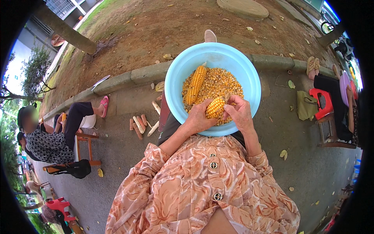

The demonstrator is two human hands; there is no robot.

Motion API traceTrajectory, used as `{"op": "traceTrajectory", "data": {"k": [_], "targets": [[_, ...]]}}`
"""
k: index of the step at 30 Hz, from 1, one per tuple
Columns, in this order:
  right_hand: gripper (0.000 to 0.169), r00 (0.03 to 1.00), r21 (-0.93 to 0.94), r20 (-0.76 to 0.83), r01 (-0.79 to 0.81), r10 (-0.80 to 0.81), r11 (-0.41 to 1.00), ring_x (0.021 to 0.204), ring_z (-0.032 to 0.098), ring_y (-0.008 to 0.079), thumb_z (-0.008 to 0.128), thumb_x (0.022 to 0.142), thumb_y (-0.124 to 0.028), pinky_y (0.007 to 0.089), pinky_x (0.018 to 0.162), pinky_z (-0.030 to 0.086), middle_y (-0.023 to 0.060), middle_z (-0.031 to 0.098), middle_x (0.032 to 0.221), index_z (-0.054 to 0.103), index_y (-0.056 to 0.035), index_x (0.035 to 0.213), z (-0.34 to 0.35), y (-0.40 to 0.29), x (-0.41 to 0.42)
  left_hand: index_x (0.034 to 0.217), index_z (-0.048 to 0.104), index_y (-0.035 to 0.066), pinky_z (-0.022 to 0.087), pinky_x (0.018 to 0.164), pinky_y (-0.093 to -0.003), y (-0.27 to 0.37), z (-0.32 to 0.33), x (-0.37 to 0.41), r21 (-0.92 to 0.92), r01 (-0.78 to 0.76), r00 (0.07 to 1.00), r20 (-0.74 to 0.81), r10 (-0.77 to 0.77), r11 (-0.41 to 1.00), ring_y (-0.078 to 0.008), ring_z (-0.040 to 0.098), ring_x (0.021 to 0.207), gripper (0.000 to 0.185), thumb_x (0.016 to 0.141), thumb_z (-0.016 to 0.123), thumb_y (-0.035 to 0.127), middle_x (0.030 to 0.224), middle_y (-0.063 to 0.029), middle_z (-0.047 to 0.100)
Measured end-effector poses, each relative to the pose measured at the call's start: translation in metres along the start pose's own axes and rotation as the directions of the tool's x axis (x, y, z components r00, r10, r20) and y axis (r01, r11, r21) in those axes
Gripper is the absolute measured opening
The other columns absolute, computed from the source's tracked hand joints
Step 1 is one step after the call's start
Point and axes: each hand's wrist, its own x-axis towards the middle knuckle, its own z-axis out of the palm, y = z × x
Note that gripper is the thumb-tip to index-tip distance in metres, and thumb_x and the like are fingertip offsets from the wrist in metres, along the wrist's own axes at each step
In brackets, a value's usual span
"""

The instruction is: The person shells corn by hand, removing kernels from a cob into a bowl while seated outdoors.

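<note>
A light blue plastic basin (253, 87) rests on my lap, its bottom covered with loose yellow corn kernels (220, 79). My left hand (199, 117) grips a partly shelled corn cob (215, 107) over the kernels. At the cob's right end, my right hand (239, 112) has its thumb and fingers against it; whether they also hold loose kernels is hidden. A whole yellow corn cob (195, 85) lies aslant on the kernels at the basin's left side.
Several bare cobs (138, 126) lie on the pavement at left. A concrete curb (146, 72) runs beyond the basin. A person (48, 146) sits at far left, another (336, 99) at far right near a green bag (306, 106) and a red stool (323, 102).
</note>
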Motion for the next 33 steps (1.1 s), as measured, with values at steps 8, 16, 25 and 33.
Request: {"op": "traceTrajectory", "data": {"k": [8, 16, 25, 33], "targets": [[0.005, 0.999, -0.006, 0.019, -0.046, 0.046, 0.999, 0.048, 0.058, 0.0123, 0.055, 0.079, 0.0, 0.0248, 0.043, 0.048, 0.0075, 0.059, 0.062, 0.052, 0.0043, 0.078, 0.0, -0.003, -0.002, 0.115, 0.055, 0.002, 0.05, 0.076, -0.0381, -0.003, 0.003, -0.004, 0.199, -0.008, 1.0, -0.01, 0.01, 0.98, -0.0328, 0.064, 0.088, 0.053, 0.063, 0.069, 0.008, 0.093, -0.0181, 0.064], [0.007, 0.987, -0.259, -0.141, 0.042, -0.081, 0.965, 0.043, 0.056, 0.0133, 0.047, 0.076, 0.005, 0.0269, 0.037, 0.044, 0.0066, 0.056, 0.054, 0.048, 0.001, 0.07, 0.007, 0.019, 0.0, 0.111, 0.053, 0.008, 0.049, 0.071, -0.0467, -0.003, 0.004, -0.005, 0.276, -0.002, 1.0, -0.014, 0.006, 0.961, -0.0391, 0.062, 0.083, 0.05, 0.063, 0.067, 0.013, 0.083, -0.02, 0.065], [0.009, 0.992, 0.105, -0.06, -0.104, 0.111, 0.989, 0.045, 0.05, 0.0081, 0.058, 0.081, -0.006, 0.0226, 0.041, 0.041, 0.0037, 0.055, 0.057, 0.054, -0.0009, 0.075, 0.005, 0.001, -0.002, 0.119, 0.051, 0.005, 0.049, 0.074, -0.0456, -0.005, 0.004, -0.005, 0.236, 0.014, 0.999, -0.051, -0.002, 0.972, -0.0395, 0.061, 0.087, 0.059, 0.063, 0.068, 0.012, 0.088, -0.022, 0.064], [0.007, 0.993, 0.071, -0.053, -0.103, 0.107, 0.992, 0.043, 0.047, 0.0071, 0.058, 0.081, -0.006, 0.0218, 0.04, 0.038, 0.0017, 0.054, 0.057, 0.056, -0.0011, 0.076, 0.002, 0.003, -0.001, 0.123, 0.049, 0.008, 0.05, 0.075, -0.0455, -0.006, 0.007, -0.008, 0.359, -0.05, 0.995, -0.067, 0.08, 0.932, -0.0379, 0.061, 0.088, 0.063, 0.063, 0.069, 0.009, 0.099, -0.0205, 0.062]]}}
